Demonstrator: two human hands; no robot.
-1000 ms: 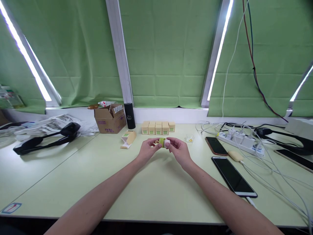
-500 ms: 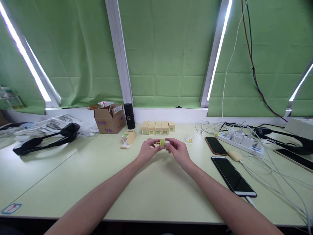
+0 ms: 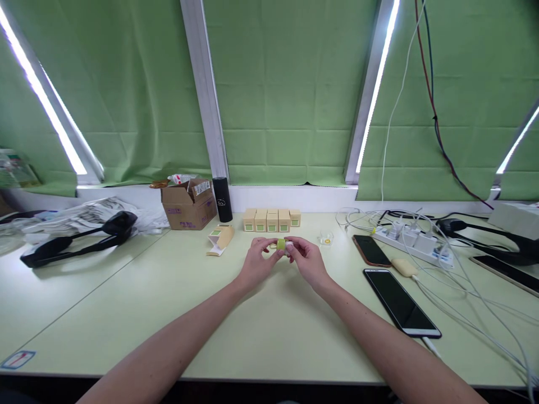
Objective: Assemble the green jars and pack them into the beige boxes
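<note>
Between my two hands is a small cylindrical thing, green with a white end and a thin pale loop; its exact kind is too small to make out. My left hand pinches its green part with thumb and fingers. From the other side my right hand grips the white end, fingertips closed. Both hands are over the middle of the table. Beyond them stands a row of several small tan boxes with green labels. An opened tan carton lies to the left, and a small clear container sits to the right.
A brown cardboard box and a black cylinder stand at the back left. On the right lie two phones, one larger, one smaller, beside a power strip with tangled cables. A black headset-like strap lies far left.
The small green and white thing has shifted slightly right, and my left hand's fingers have moved in closer around it. My right hand stays nearly where it was.
</note>
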